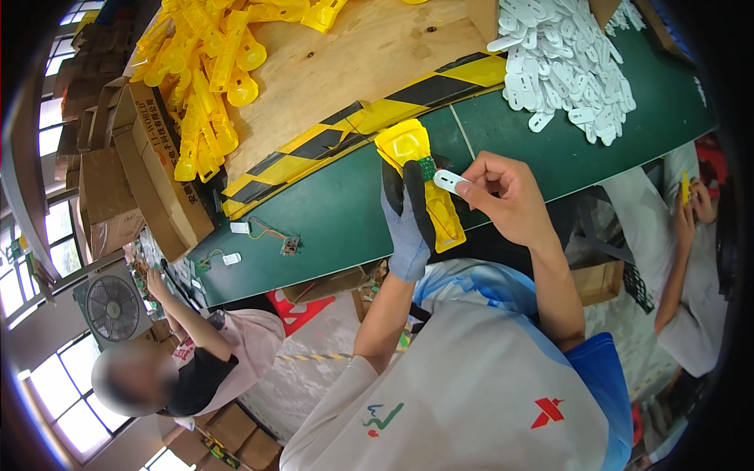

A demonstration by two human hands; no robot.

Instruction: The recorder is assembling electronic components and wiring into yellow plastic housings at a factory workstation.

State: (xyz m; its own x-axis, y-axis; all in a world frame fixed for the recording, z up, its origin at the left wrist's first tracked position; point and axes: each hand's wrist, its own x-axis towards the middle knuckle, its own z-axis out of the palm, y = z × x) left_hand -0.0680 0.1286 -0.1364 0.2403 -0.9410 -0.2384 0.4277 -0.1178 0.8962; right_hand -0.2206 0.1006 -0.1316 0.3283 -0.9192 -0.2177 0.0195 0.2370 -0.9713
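Observation:
My left hand (407, 228), in a grey-and-black work glove, grips a long yellow plastic housing (446, 220) with its open side facing up. The housing tilts over the front edge of the green table. A small green circuit board (428, 168) sits in its middle, just beyond the gloved fingers. Between thumb and fingers, my bare right hand (509, 196) pinches a white oval plastic cover (448, 180) with small dark holes. That cover is right beside the circuit board; whether the two touch, I cannot tell.
A plywood board (330, 71) edged with yellow-black tape carries a heap of yellow housings (208, 78). White covers (561, 74) are piled at the far right. A wired circuit board (290, 246) lies left on the table. Co-workers sit on both sides; a cardboard box (161, 165) stands left.

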